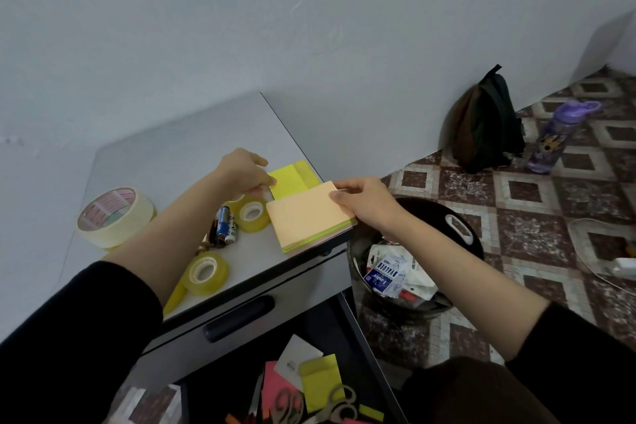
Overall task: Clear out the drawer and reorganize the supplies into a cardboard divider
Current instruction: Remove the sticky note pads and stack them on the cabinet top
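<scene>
On the grey cabinet top (172, 162), a peach sticky-note pad (306, 217) lies at the right edge, with green and pink layers under it. My right hand (364, 200) pinches its far right corner. My left hand (246, 170) pinches the near edge of a yellow sticky-note pad (289, 177) just behind the peach one. Below, the open drawer (361, 337) holds scissors (309, 404), yellow, pink and white paper notes and small items. No cardboard divider is in view.
Two clear tape rolls (253, 213) (206, 272), a wide masking tape roll (115, 215) and batteries (225, 225) lie on the cabinet top. A black bin (444, 217) with wrappers stands right of the cabinet. A backpack (485, 120) and purple bottle (557, 134) stand on the tiled floor.
</scene>
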`<state>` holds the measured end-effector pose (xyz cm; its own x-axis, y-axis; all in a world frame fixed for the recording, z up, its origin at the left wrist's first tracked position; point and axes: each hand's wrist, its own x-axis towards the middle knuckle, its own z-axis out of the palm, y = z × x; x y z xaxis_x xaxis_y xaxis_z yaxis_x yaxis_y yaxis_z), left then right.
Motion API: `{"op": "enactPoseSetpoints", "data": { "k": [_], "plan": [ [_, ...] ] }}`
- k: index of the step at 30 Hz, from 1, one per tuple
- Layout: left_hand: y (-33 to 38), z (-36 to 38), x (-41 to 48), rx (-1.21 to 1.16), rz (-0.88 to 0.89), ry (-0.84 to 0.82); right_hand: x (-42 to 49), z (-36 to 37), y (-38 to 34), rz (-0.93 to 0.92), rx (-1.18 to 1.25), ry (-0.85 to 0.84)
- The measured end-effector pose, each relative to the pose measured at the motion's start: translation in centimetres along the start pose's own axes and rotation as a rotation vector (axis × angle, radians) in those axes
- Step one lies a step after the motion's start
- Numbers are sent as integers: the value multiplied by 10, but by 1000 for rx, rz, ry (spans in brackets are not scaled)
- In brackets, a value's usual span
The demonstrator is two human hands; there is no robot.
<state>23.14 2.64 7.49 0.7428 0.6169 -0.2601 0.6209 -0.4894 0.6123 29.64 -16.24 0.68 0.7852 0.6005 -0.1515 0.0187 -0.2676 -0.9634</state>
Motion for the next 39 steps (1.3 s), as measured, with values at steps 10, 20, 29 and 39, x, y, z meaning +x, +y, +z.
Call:
{"op": "enactPoseSetpoints", "data": {
  "k": [10, 20, 29, 39],
  "plan": [
    [-15, -4, -75, -161, 259, 220, -44, -10, -23, -227, -171, 278],
    [-140, 77, -184, -371, 192, 251, -122, 49, 41, -220, -121, 191],
    [-271, 153, -240, -171, -236, 42, -149, 114, 149, 8, -484, -128],
    [-325, 191, -217, 282, -343, -623, -139, 133, 218, 234, -1068, -618]
  ]
}}
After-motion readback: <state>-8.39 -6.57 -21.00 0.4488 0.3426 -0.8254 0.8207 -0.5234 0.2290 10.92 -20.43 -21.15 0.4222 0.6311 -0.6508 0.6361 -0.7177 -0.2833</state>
